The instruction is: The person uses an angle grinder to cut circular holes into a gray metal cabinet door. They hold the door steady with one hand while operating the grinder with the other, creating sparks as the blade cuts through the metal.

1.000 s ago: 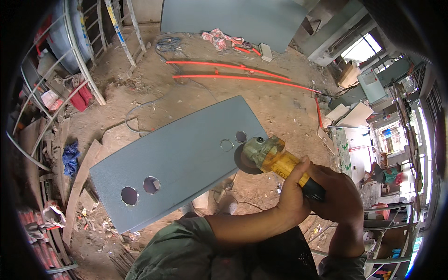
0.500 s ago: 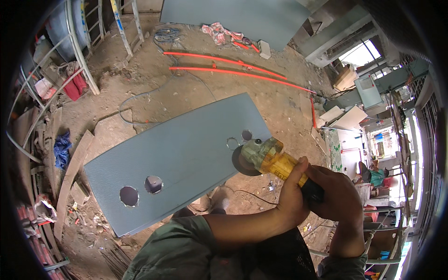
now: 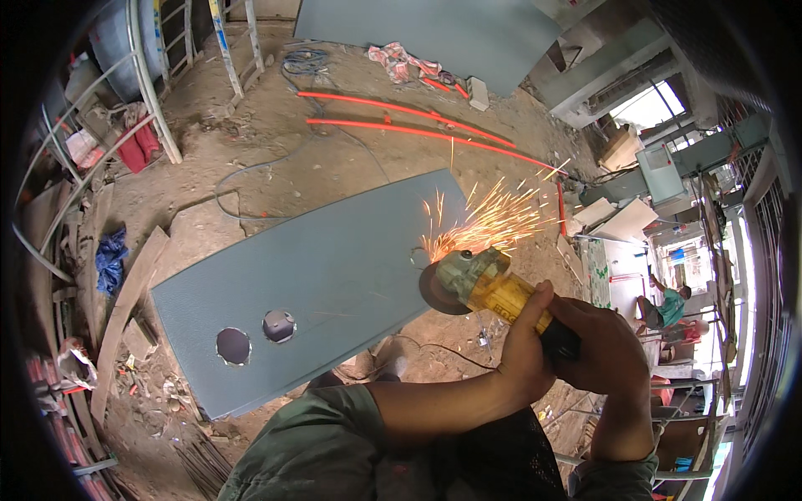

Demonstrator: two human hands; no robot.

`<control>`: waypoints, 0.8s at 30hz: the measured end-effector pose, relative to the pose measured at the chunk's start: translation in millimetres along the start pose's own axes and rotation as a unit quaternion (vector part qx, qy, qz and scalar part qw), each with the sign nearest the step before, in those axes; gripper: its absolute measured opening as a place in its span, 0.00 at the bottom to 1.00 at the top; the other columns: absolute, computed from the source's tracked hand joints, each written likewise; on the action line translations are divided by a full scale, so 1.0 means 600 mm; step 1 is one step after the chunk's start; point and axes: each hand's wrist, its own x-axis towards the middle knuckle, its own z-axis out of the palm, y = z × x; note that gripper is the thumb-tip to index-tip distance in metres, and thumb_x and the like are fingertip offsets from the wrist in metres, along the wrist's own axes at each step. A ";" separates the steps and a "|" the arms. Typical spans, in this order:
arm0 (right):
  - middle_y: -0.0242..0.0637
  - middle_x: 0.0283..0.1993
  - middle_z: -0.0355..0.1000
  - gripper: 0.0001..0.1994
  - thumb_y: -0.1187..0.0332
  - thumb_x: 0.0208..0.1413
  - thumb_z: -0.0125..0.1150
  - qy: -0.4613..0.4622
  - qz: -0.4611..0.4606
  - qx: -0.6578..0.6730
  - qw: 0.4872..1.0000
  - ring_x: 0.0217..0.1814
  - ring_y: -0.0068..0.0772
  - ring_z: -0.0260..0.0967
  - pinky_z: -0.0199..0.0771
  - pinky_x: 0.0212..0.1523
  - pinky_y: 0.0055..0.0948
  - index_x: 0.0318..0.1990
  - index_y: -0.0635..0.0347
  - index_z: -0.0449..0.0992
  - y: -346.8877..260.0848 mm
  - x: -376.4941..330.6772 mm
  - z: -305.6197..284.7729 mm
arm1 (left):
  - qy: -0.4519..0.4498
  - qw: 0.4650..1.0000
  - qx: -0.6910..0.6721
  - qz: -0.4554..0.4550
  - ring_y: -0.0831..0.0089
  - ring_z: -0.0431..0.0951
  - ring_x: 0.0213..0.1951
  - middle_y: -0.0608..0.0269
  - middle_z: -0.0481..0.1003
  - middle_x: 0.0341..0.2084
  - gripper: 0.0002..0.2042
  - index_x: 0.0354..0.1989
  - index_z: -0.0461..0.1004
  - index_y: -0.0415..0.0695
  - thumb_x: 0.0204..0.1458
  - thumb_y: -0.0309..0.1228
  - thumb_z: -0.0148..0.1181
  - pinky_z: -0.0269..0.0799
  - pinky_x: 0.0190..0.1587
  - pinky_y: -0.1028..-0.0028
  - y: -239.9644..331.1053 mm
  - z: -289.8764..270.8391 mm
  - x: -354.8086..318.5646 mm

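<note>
A yellow angle grinder (image 3: 499, 294) is gripped in both my hands. My left hand (image 3: 528, 349) wraps round the body with its thumb along the top, and my right hand (image 3: 608, 346) closes on the black rear end. The brown disc (image 3: 440, 290) meets the right part of a grey-blue metal panel (image 3: 334, 250), and orange sparks (image 3: 493, 217) spray up and to the right. Two round holes with ragged edges, one hole (image 3: 233, 346) beside another hole (image 3: 279, 326), are cut through the panel's left part. Sparks and the grinder hide much of the panel's right end.
Two long orange pipes (image 3: 401, 128) lie on the dirt floor beyond the panel, near a coiled cable (image 3: 306, 62). A larger grey sheet (image 3: 434, 33) rests at the back. Metal ladder frames (image 3: 230, 46) stand far left. A person in green (image 3: 671, 307) sits at the right.
Sparks now fly from the disc where none showed before. The grinder and both hands have barely moved. At the right, the person in green has come more into view.
</note>
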 end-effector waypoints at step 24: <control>0.50 0.54 0.82 0.36 0.63 0.50 0.75 -0.020 -0.013 -0.023 0.999 0.50 0.62 0.83 0.84 0.47 0.54 0.69 0.56 0.72 0.004 -0.008 -0.005 | -0.005 1.000 -0.001 0.025 0.69 0.83 0.50 0.63 0.81 0.45 0.23 0.52 0.78 0.49 0.68 0.58 0.61 0.79 0.57 0.63 -0.017 -0.007 -0.007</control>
